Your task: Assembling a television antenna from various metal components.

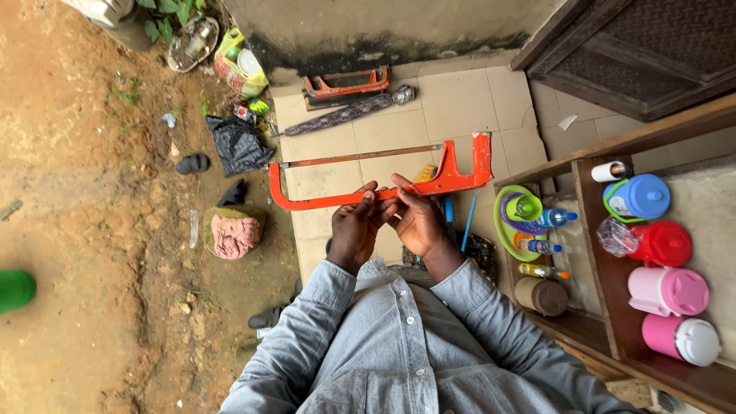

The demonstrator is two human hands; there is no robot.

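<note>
Nearby, umbrella (349, 113) lies beyond held hacksaw (383, 178).

Bare dirt ground (92, 230) meets pale tiled floor (452, 100), stained wall (383, 23) behind, wooden shelf (606, 253) at right

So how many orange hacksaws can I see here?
2. One hacksaw is held in both hands, left hand and right hand; a second hacksaw lies by the wall. Others may be hidden.
</note>
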